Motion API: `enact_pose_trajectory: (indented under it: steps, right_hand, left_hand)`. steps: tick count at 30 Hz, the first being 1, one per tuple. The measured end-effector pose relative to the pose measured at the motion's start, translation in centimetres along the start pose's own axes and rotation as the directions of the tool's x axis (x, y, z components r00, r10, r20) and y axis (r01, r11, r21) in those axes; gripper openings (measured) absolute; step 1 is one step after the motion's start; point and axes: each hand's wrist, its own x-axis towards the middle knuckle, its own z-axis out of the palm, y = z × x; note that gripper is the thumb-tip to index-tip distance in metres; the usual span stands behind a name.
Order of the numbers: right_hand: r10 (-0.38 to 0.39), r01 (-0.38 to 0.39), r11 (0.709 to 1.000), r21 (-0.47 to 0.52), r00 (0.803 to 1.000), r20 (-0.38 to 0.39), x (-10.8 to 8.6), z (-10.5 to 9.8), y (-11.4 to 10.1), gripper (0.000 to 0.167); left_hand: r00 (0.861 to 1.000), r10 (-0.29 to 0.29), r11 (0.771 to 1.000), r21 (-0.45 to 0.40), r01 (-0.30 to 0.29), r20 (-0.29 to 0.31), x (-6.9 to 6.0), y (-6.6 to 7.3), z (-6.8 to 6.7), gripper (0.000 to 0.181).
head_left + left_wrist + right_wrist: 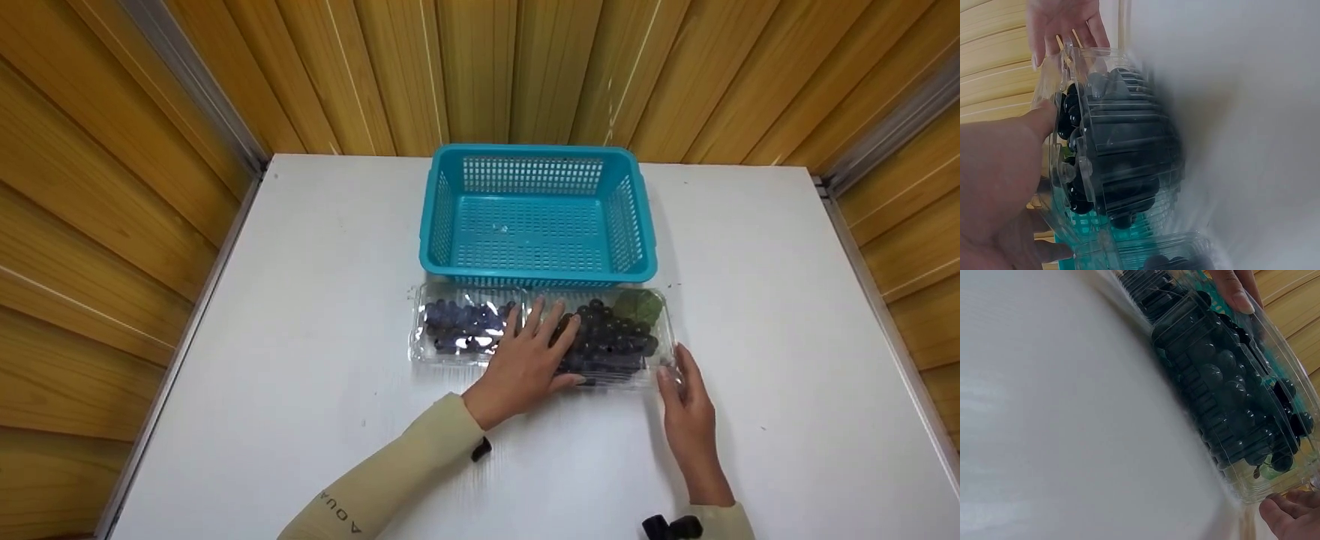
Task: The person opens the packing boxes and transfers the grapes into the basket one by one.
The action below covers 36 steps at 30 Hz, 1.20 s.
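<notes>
Works at a white table (345, 322), close to a teal basket (540, 276); has the right box (630, 375) just in front of that, beside the left box (442, 358); rests the left hand (523, 366) over the right box, fingers straight and spread; pinches its outer end with the right hand (688, 420); could bruise dark grapes (600, 324) by pressing too hard; could buckle both boxes by shoving sideways.

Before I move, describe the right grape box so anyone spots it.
On the white table stands a teal basket. In front lie the left grape box and right grape box, both clear. Only the latter shows a green patch at far right.
</notes>
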Motion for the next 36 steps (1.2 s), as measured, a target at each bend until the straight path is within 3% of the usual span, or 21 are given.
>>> enact_pose_trajectory:
  steps: [6,12,36]
  right_hand:
    - [-0.013,0.013,1.0,-0.028,1.0,0.009,-0.2,-0.1,0.2,0.06]
    - [-0.04,0.039,0.999,0.022,0.999,0.023,-0.4,-0.1,0.3,0.057]
    - [-0.039,0.039,0.999,0.013,0.999,0.032,-0.1,-0.2,0.3,0.064]
  left_hand:
    - [1.0,0.006,1.0,0.004,-0.006,-0.004,0.0,0.0,-0.3,0.079]
    - [1.0,0.008,1.0,-0.021,-0.008,0.0,0.0,0.0,-0.6,0.078]
    - [0.999,0.018,1.0,0.008,-0.018,0.046,0.1,-0.1,-1.2,0.079]
